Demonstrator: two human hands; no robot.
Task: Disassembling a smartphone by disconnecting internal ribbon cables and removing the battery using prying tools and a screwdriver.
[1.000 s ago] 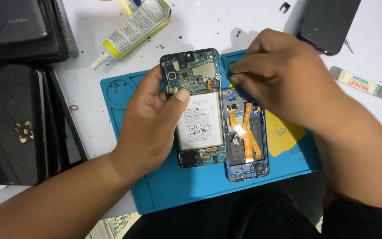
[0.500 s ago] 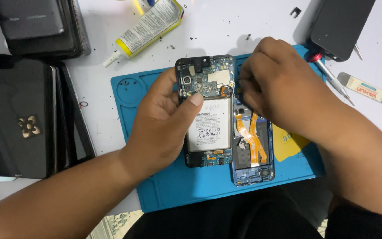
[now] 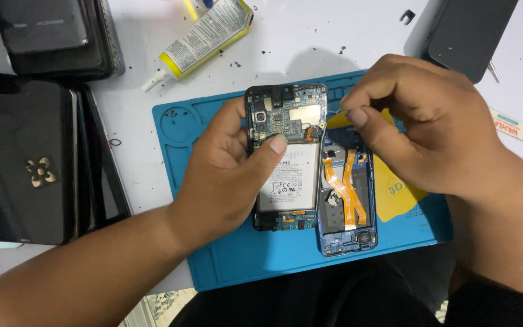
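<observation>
I see my left hand (image 3: 228, 175) holding an opened phone (image 3: 287, 154) from its left side, with the thumb pressed on the white battery (image 3: 289, 181) in the middle of it. The phone has no back cover, so its green board and small parts show at the top. It sits over the middle of the blue mat (image 3: 237, 260), and I cannot tell if it rests on the mat or is lifted a little.

My right hand (image 3: 425, 130) is above the top right corner of the phone. Its thumb and first finger are pinched close together. Whether a tiny thing sits between them I cannot tell.

Just beside the phone, on its right, lies a blue phone frame (image 3: 346, 206) with orange flat cables (image 3: 345, 188) across it. A yellow plastic pick (image 3: 394, 188) lies on the mat near its right edge, partly under my right hand.

Past the top edge of the mat lies a glue tube (image 3: 204, 36) with a yellow and white label. Along the left edge of the white table (image 3: 334, 30) is a stack of dark phones and cases (image 3: 31, 151). At the top right corner lies another dark phone (image 3: 470, 33), and a small white pack (image 3: 516, 128) lies near the right edge.
</observation>
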